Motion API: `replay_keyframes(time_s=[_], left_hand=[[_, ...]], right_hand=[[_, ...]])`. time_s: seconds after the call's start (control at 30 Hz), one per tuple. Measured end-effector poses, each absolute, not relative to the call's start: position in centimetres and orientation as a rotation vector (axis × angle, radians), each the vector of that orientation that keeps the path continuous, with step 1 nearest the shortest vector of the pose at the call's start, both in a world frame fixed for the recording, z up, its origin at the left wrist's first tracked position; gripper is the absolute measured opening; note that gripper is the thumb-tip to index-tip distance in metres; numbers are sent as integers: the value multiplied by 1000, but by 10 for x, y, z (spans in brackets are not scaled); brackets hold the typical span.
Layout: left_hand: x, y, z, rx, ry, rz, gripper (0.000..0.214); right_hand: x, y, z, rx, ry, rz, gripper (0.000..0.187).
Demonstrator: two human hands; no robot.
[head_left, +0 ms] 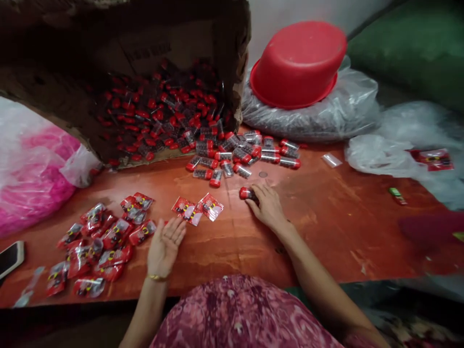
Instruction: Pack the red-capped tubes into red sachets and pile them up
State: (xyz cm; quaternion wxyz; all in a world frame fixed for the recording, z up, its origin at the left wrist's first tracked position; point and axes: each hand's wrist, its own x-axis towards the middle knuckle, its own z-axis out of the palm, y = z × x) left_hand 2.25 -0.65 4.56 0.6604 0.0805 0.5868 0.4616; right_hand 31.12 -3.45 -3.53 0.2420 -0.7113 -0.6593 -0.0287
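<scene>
My right hand (268, 208) is closed around a small clear tube with a red cap (245, 193), low over the table; the cap sticks out past my fingers. Palm up, my left hand (166, 246) has its fingers stretched out beside two flat red printed packets (187, 210). A sliver of red shows by its fingertips, too small to make out. To its left lies a pile of filled red packets (115, 233). Several loose red-capped tubes with dark contents (242, 153) are spread in front of the box.
A tipped cardboard box (239, 63) holds many more tubes. An upturned red basin (300, 63) rests on a clear plastic bag (311, 118). Pink-filled bags (39, 169) stand at left, near a phone (11, 258). A white plastic bag (377, 154) lies at right on the red table (326, 217).
</scene>
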Motion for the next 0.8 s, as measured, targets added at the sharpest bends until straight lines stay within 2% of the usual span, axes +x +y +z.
replay_keyframes(time_s=[0.1, 0.23, 0.33, 0.5, 0.7, 0.8], left_hand=[[54, -1, 34, 626, 1487, 1007, 27], [80, 12, 18, 1781, 1603, 899, 33], [87, 20, 9, 2242, 1606, 663, 30], [88, 24, 1, 2367, 1660, 504, 21], [88, 24, -2, 2356, 1614, 532, 27], [91, 28, -1, 2336, 1636, 490, 24]], right_hand=[[305, -37, -39, -1930, -1760, -135, 54], [300, -38, -39, -1916, -1760, -116, 49], [299, -38, -39, -1919, -1765, -96, 48], [300, -38, -39, -1931, -1753, -77, 47], [299, -37, -35, -1928, -1703, -76, 42], [298, -38, -34, -1940, -1686, -101, 40]])
